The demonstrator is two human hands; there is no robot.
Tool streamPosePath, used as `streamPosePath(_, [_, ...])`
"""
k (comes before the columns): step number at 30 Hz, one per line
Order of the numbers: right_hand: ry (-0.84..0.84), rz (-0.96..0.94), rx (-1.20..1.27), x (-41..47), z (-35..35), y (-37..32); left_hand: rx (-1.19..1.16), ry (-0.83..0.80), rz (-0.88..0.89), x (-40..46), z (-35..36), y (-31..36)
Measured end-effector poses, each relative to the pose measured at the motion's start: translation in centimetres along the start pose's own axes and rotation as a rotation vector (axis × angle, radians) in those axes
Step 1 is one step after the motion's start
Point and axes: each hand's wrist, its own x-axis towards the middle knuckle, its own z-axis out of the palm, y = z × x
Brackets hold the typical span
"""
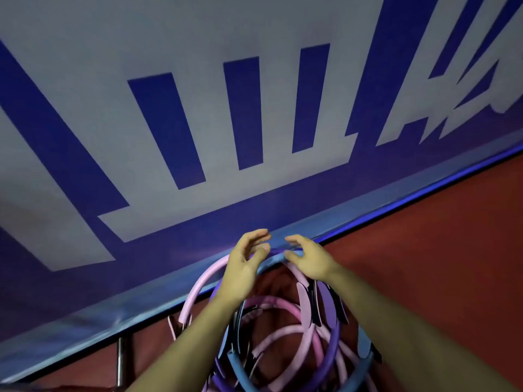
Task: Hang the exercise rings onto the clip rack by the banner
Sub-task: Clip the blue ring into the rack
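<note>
Bunched exercise rings (283, 335) in pink, purple and blue, hanging low at centre below the banner (198, 123), overlapping so the count cannot be told. Blue ring (270, 263) topmost, between both hands. Left hand (244, 264) with fingers loosely spread, thumb against the blue ring; right hand (310, 257) likewise relaxed, fingertips near it; firm grip not discernible. Large blue lettering on banner, cropped, unreadable. Clip rack mostly hidden; one metal post (121, 360) visible.

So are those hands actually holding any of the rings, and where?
Both hands, left and right, touch the top arc of the blue ring; whether either has a closed grip cannot be told.
</note>
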Motion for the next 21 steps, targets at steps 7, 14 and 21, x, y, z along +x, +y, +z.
streamPosePath(7, [-0.035, -0.048, -0.492, -1.2, -0.9, 0.1, 0.034, 0.018, -0.027, -0.5, 0.1, -0.3])
streamPosePath(14, [-0.17, -0.214, -0.409, -4.0, -6.4, -3.0, 0.141, -0.056, 0.007, 1.2, 2.0, 2.7])
streamPosePath(21, [-0.062, -0.264, -0.387, -5.6, -14.6, -9.9, 0.694, -0.082, 0.036, 2.7, 3.6, 7.5])
